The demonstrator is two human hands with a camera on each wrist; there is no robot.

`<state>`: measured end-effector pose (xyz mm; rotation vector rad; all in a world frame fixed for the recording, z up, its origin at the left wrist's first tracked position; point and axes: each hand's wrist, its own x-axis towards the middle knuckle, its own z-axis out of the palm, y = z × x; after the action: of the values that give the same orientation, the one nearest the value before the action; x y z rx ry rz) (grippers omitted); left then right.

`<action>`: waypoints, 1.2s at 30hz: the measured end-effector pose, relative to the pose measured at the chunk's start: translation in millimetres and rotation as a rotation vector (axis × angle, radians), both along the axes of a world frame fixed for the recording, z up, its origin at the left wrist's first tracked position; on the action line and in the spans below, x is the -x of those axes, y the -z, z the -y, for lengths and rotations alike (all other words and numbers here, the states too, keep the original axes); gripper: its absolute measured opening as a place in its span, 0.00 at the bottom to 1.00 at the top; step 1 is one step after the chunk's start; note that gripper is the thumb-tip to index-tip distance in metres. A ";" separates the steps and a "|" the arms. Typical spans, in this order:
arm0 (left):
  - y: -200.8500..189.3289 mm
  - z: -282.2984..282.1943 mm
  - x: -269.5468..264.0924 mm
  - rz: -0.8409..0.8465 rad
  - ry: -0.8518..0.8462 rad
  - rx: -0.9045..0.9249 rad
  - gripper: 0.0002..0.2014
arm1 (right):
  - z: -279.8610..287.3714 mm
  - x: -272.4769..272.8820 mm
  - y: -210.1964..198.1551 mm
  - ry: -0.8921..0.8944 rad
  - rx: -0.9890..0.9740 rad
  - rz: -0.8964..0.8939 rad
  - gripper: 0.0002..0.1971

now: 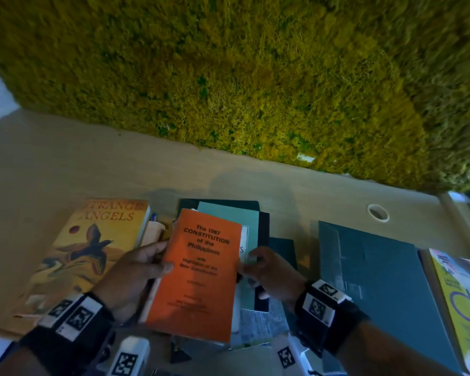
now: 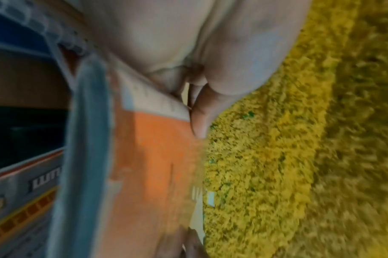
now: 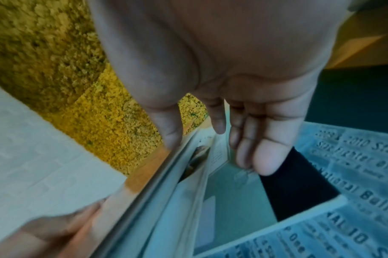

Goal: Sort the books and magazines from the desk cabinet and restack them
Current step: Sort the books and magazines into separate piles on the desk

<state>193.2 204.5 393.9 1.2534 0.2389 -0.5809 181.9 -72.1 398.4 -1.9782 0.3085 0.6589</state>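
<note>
An orange book [image 1: 201, 270] titled "The 1987 Constitution of the Philippines" is lifted at a tilt over a mixed pile at the middle of the desk [image 1: 65, 164]. My left hand [image 1: 139, 270] grips its left edge, thumb on the cover; the left wrist view shows the orange book [image 2: 153, 157] below that thumb. My right hand [image 1: 266, 270] is at the book's right side and pinches the edge of a teal booklet [image 1: 228, 213] lying under it. The right wrist view shows the thumb on the page edges and the fingers [image 3: 244, 148] on the teal booklet [image 3: 233, 192].
A "Strange Angels" book [image 1: 92, 245] lies at the left. A newspaper [image 1: 258, 321] lies under the pile. A large dark teal folder [image 1: 385, 280] and a yellow magazine [image 1: 461, 302] lie at the right. A moss wall [image 1: 228, 77] backs the desk, which has a cable hole [image 1: 377, 213].
</note>
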 end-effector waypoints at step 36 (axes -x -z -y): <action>-6.9 72.1 -8.2 -0.020 -0.238 0.226 0.21 | 10.0 -28.1 11.9 0.413 -0.441 0.243 0.12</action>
<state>201.4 132.4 400.8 0.9841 0.3254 -0.4033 210.0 -82.1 386.5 -1.4897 0.3723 0.1935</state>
